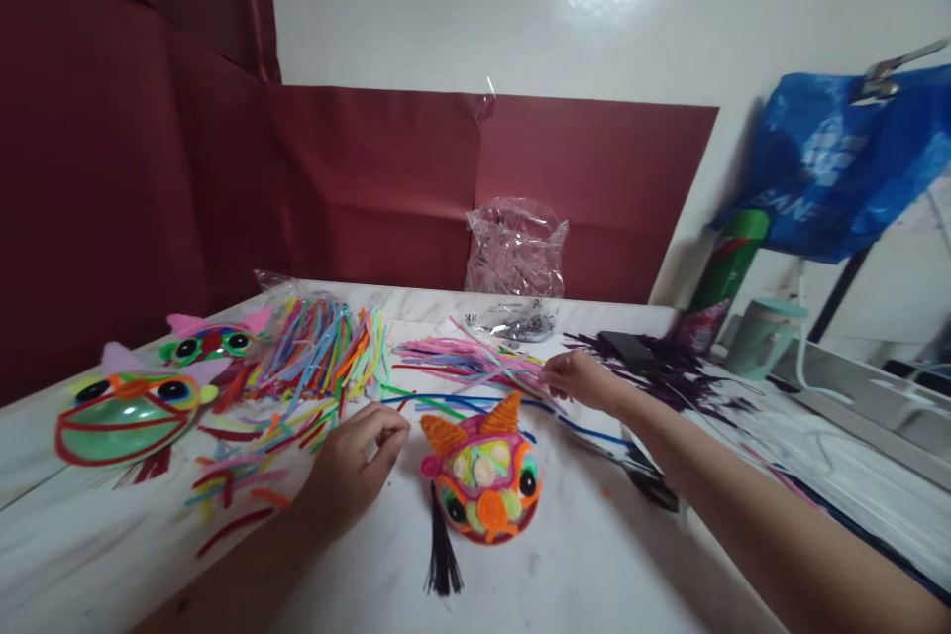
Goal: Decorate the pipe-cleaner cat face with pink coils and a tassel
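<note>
My right hand reaches to the pile of pink and purple pipe cleaners, its fingers pinched at the end of a pink one. My left hand hovers low over the table with fingers curled and thumb near the index finger; anything inside is hidden. Between my hands sits a decorated animal face with orange ears, black eyes, an orange nose and a dark tassel on its left. Blue pipe cleaners lie behind it. Scissors with dark handles lie partly under my right forearm.
Two similar faces, a green one and one with pink ears, sit at left by a multicoloured pipe cleaner bundle. A clear plastic bag stands behind. Dark purple strips, a phone and a mug are right.
</note>
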`<state>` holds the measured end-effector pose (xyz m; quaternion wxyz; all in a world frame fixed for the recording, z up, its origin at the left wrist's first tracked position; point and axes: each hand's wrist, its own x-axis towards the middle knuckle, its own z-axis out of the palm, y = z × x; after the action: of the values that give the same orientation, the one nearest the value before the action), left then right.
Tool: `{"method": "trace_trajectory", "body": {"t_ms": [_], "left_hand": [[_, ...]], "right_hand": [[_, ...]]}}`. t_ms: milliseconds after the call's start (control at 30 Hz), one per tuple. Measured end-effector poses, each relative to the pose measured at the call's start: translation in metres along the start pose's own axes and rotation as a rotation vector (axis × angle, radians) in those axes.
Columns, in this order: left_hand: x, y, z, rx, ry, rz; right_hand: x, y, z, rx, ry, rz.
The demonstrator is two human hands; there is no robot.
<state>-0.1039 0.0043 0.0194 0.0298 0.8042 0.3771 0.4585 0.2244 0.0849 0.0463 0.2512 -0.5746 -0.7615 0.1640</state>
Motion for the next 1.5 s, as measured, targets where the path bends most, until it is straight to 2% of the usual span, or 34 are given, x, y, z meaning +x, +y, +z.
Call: {"method": "trace_trajectory", "body": {"t_ms": [133, 333, 433, 500, 567, 633, 700, 767, 833, 900, 967, 1100, 1167, 1267, 1400, 1500], "left_hand": [[0.0, 0.002, 0.0, 0.008, 0.01, 0.003], [-0.001, 0.008, 0.001, 0.084, 0.111, 0.066], [-0.005, 0.014, 0.002, 0.162, 0.212, 0.194], [-0.009, 0.019, 0.003, 0.182, 0.235, 0.324], [-0.013, 0.025, 0.005, 0.173, 0.231, 0.383], [-0.016, 0.026, 0.007, 0.156, 0.22, 0.315], [-0.015, 0.023, 0.009, 0.111, 0.151, 0.128], [-0.011, 0.017, 0.01, -0.008, 0.013, -0.133], [-0.008, 0.011, 0.011, -0.205, -0.2, -0.334], [-0.007, 0.009, 0.013, -0.381, -0.397, -0.392], [-0.009, 0.011, 0.019, -0.458, -0.486, -0.392], [-0.013, 0.02, 0.032, -0.573, -0.406, -0.445], [-0.012, 0.018, 0.035, -0.674, -0.326, -0.456], [-0.009, 0.005, 0.037, -0.785, -0.25, -0.503], [-0.008, -0.013, 0.038, -0.775, -0.277, -0.597], [-0.011, -0.017, 0.039, -0.714, -0.251, -0.622]], "right_hand": [[-0.01, 0.002, 0.001, 0.149, 0.046, 0.048], [-0.019, 0.004, -0.003, 0.22, 0.123, 0.071], [-0.015, 0.005, -0.003, 0.198, 0.184, 0.077], [-0.012, 0.003, -0.005, 0.177, 0.228, 0.074], [-0.012, -0.002, -0.007, 0.17, 0.259, 0.061], [-0.019, -0.01, -0.008, 0.193, 0.246, 0.032], [-0.035, -0.019, -0.006, 0.245, 0.184, -0.011], [-0.055, -0.025, 0.001, 0.306, 0.112, -0.055], [-0.076, -0.028, 0.012, 0.365, 0.044, -0.071], [-0.093, -0.03, 0.027, 0.447, -0.031, -0.03], [-0.104, -0.033, 0.046, 0.594, -0.09, -0.016], [-0.108, -0.049, 0.077, 1.043, -0.199, -0.163], [-0.103, -0.058, 0.085, 1.141, -0.171, -0.182], [-0.087, -0.066, 0.088, 1.091, -0.089, -0.135], [-0.066, -0.06, 0.089, 1.011, -0.122, -0.128], [-0.063, -0.056, 0.09, 1.015, -0.136, -0.164]]}}
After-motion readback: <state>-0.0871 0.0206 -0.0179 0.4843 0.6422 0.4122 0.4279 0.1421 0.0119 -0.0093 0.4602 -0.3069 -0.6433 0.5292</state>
